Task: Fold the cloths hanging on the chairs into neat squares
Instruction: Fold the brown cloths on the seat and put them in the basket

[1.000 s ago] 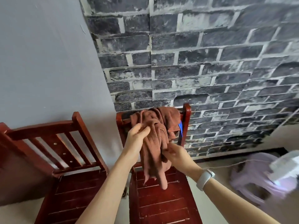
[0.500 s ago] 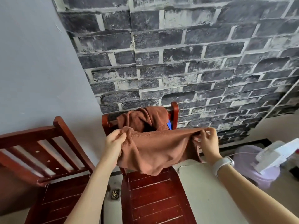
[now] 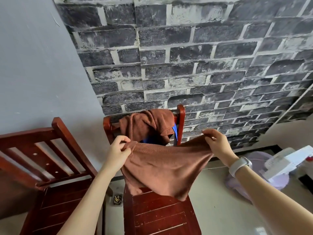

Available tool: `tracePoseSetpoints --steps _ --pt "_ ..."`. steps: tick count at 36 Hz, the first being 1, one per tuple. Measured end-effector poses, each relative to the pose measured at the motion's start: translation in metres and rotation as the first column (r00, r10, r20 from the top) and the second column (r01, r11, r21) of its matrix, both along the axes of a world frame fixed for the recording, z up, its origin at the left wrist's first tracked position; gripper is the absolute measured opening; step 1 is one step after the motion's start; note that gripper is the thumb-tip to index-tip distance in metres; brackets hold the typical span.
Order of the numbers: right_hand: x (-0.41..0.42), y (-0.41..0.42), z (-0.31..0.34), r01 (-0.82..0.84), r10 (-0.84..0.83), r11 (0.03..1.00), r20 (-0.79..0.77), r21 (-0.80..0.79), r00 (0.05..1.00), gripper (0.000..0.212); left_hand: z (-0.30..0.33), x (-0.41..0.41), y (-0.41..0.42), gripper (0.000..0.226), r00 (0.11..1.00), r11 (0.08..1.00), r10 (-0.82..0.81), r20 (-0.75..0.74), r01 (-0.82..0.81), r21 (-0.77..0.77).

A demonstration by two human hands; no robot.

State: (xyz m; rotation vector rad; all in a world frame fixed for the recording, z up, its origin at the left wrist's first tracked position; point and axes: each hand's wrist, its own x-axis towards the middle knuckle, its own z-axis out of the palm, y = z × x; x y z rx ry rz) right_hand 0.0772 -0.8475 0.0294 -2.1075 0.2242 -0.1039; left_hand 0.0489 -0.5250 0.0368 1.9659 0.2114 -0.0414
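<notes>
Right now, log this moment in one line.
left hand pinches brown terry cloth | right hand pinches opposite corner | cloth spread, unfolded

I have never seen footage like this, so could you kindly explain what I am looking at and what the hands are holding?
There is no machine here. A camera worn on a person's head looks forward and down at their own bare hands. The left hand and right hand each pinch a top corner of a brown cloth, holding it spread above the seat of a red wooden chair. Another brown cloth, with something blue beneath it, hangs over that chair's back. A second chair stands to the left.
</notes>
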Motion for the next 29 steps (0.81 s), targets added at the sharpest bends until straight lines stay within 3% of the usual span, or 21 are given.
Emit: tracePoseSetpoints --steps 3,9,15,18,20,24,29 --pt "-0.001 -0.006 -0.001 -0.006 0.009 0.987 0.019 -0.159 1.000 0.026 0.004 -0.004 0.001 0.048 0.989 0.985 -0.146 -0.001 0.145 0.090" --pt "-0.007 -0.014 -0.002 0.047 -0.037 0.963 0.045 -0.265 0.998 0.014 0.002 -0.011 0.008 0.048 0.979 0.970 -0.184 -0.092 0.196 0.141" --pt "-0.011 -0.018 -0.010 0.061 -0.057 0.957 0.022 -0.284 0.998 0.017 -0.005 -0.018 0.013 0.049 1.000 0.999 -0.028 -0.011 0.027 -0.023" --pt "-0.010 -0.020 -0.013 0.037 -0.039 0.976 -0.004 -0.213 0.999 0.023 -0.005 -0.020 0.013 0.030 0.995 0.966 0.102 -0.006 -0.100 -0.236" --pt "-0.009 -0.022 -0.015 0.001 -0.004 0.984 -0.020 -0.178 1.000 0.023 -0.009 -0.019 0.014 0.019 0.989 0.943 0.142 -0.034 -0.146 -0.300" --pt "-0.011 -0.025 -0.015 -0.107 0.103 0.981 -0.032 -0.162 0.994 0.014 -0.014 -0.021 0.013 0.015 0.987 0.960 0.151 -0.045 -0.158 -0.232" --pt "-0.015 -0.032 -0.014 -0.265 0.241 0.951 -0.152 -0.160 0.958 0.011 -0.019 -0.025 0.017 0.027 0.997 1.000 -0.007 -0.081 0.007 0.006"
